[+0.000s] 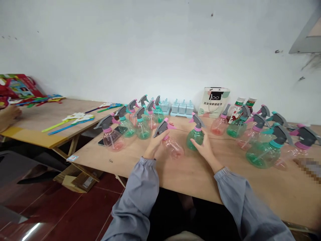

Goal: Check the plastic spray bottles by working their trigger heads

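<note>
My left hand is closed round the neck of a clear pink spray bottle; the bottle leans, its grey head with a pink trigger pointing up and to the left. My right hand wraps the side of a green spray bottle with a pink collar and grey head, which looks upright. Part of its body is hidden by my fingers. Left of my hands stands a group of pink and green spray bottles, among them a pink one in front. On the right is another group, with a large green bottle foremost.
Light blue ice-pop moulds and a printed paper bag stand by the wall. A dark phone lies behind the left pink bottle. Another table at left holds coloured strips and a person's hand.
</note>
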Demonstrator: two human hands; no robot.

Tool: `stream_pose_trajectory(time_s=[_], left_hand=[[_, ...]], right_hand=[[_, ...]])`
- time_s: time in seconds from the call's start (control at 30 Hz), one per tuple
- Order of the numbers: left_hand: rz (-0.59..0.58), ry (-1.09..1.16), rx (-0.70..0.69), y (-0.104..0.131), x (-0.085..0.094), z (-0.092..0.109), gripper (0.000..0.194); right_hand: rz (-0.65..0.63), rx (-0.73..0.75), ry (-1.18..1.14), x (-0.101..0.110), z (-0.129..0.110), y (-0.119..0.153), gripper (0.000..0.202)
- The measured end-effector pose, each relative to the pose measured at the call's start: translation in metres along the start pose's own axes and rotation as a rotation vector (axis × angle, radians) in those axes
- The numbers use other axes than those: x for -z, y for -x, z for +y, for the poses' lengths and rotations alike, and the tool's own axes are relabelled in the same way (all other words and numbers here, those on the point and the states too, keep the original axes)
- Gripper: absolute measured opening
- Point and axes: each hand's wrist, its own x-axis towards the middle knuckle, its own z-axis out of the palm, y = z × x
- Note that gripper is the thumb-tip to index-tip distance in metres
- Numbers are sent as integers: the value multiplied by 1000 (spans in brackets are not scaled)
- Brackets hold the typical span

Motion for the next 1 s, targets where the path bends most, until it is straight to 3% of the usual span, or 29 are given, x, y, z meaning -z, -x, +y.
stream_pose_trajectory(time_s=[0.13, 0.27, 0.43, 0.63, 0.7, 0.8, 0.9, 0.97, 1.0], left_hand=[[119, -203, -94, 5, 50, 19, 30], [422, -333, -282, -2, 97, 42, 30], [613, -485, -363, -24, 127, 39, 26], [650, -646, -370, -37, 124, 29, 29], [673, -719, -410, -33, 123, 29, 41], [768, -735, -619, -19, 123, 28, 75], [855, -648, -942, -2, 108, 23, 77], [702, -588, -1051, 7, 80, 18, 64], [530, -579, -1003, 11, 60, 15, 57]], right_hand=[[-11, -17, -6, -1, -1, 1, 75], [-18, -29, -15, -1, -2, 1, 76], [-20, -38, -19, 0, -4, 0, 76], [-15, -31, -20, 0, -6, 1, 76], [-24, -32, -15, 0, -5, 1, 75], [-32, -23, 2, 1, -5, 1, 75], [-31, 8, 32, 2, -10, 2, 75], [-57, 43, 64, 3, -16, 4, 74], [-75, 62, 83, 3, -19, 6, 75]])
